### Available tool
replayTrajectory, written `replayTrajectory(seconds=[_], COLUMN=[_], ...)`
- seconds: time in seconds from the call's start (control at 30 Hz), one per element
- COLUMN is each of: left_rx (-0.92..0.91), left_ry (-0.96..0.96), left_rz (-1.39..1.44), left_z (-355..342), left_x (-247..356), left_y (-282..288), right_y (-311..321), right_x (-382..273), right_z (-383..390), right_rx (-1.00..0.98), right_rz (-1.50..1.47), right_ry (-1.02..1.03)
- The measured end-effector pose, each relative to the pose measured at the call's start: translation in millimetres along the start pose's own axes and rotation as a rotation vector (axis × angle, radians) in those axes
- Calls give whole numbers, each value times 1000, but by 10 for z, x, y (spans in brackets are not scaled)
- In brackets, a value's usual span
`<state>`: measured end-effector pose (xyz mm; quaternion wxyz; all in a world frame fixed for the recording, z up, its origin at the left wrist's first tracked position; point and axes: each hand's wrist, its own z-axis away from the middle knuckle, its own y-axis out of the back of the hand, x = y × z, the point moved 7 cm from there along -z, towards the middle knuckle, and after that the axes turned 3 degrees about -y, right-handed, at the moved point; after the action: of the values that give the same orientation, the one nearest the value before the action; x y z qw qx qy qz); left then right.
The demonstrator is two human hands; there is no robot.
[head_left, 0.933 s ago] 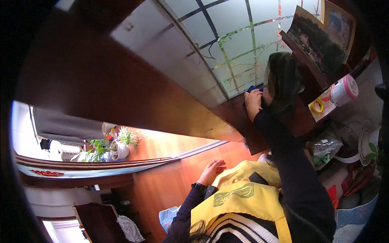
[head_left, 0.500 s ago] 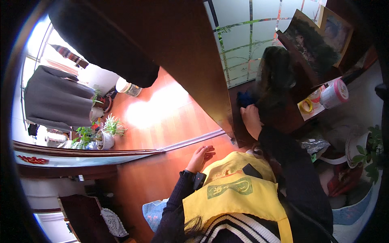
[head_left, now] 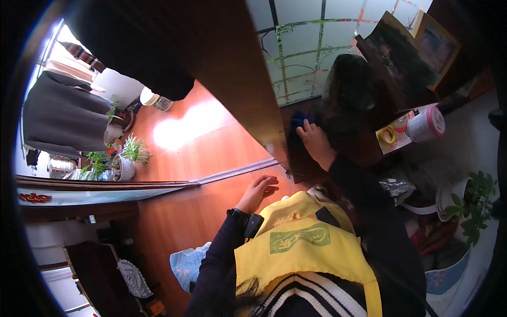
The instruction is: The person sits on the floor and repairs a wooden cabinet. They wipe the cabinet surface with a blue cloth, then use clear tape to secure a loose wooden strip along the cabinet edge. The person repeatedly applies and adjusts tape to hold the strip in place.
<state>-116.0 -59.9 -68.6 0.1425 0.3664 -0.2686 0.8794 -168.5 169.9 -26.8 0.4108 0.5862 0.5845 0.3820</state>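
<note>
The right hand [head_left: 315, 143] is holding a blue cloth [head_left: 300, 118] beneath and ahead of its fingertips; how tightly, I cannot tell. The left hand [head_left: 255, 193] is hanging in front of the yellow apron [head_left: 311, 222], its fingers loosely bent and gripping nothing visible. The cloth is lying on a dark wooden top [head_left: 306, 168], close to the edge of a tall wooden panel [head_left: 237, 79].

The step in hand seems to be one of pressing the cloth to that top, with only the right arm reaching out. Any further move of the cloth would be calling for a flat, steady palm and some care on the right, where a dark, glossy object [head_left: 353, 79], perhaps a vase, is standing near the fingers; it looks easy to knock.

Farther along, a dark picture [head_left: 393, 58] and a framed picture [head_left: 441, 47] are leaning at a tilt, and a pink-and-white tub [head_left: 426, 124] is sitting below them. Behind the top, a frosted panel [head_left: 301, 58] is letting light through. Far left, beyond the panel, a spiky potted plant [head_left: 134, 149] is standing on the reddish floor [head_left: 174, 195], and a grey garment [head_left: 71, 113] is hanging in bright light.
</note>
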Motion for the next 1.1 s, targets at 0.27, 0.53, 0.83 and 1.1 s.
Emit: replayTrajectory(seconds=[0.27, 0.53, 0.83, 1.1], left_rx=[-141, -40, 12, 79], left_ry=[22, 25, 55, -9], left_rz=[-193, -146, -133, -145], left_z=[-369, -652, -600, -670], left_x=[-103, -163, -170, -56], left_y=[-778, -1044, -1171, -1043], right_y=[-357, 211, 47, -49], right_x=[396, 1781, 1829, 1262], right_z=[773, 989, 903, 904], right_rx=[-304, -189, 20, -91], right_rz=[-421, -1028, -362, -211], right_ry=[66, -588, -446, -422])
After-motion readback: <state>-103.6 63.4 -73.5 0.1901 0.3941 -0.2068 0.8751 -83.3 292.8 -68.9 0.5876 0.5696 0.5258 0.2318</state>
